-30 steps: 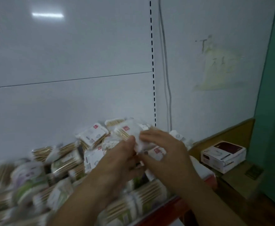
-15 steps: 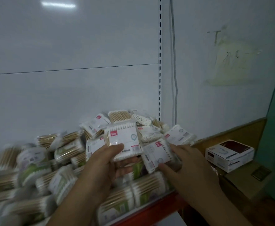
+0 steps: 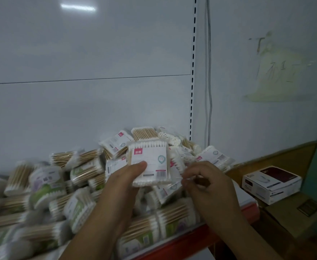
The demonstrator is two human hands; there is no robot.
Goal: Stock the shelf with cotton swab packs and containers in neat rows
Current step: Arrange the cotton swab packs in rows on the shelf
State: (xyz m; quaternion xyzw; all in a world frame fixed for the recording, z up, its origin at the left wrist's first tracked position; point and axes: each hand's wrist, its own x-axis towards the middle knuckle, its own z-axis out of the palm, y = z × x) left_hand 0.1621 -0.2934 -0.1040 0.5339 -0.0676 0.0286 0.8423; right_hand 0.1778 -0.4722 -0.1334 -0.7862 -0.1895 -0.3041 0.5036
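Left hand (image 3: 124, 184) grips one cotton swab pack (image 3: 150, 156). The thumb (image 3: 140, 166) presses on the lower left of its front face; the other fingers are hidden behind it. The pack stands upright with its label toward the camera, raised above and in front of the heap of packs (image 3: 78, 184).

Right hand (image 3: 208, 182): fingers curled, tips just beside the held pack's lower right corner. A glint of clear film shows at the tips (cannot tell whether they pinch it, or whose wrapper it is).

Held pack: clear wrapper and a white label. The label has a small red square at upper left, a teal ring at right and a barcode at lower right. White swab tips line its top and bottom edges.

The heap lies loose on the shelf (image 3: 182, 244), whose front edge is red. Many packs there show wooden stems and green labels; the left part is blurred.

Far right, well apart: a white-and-maroon box (image 3: 270, 184).
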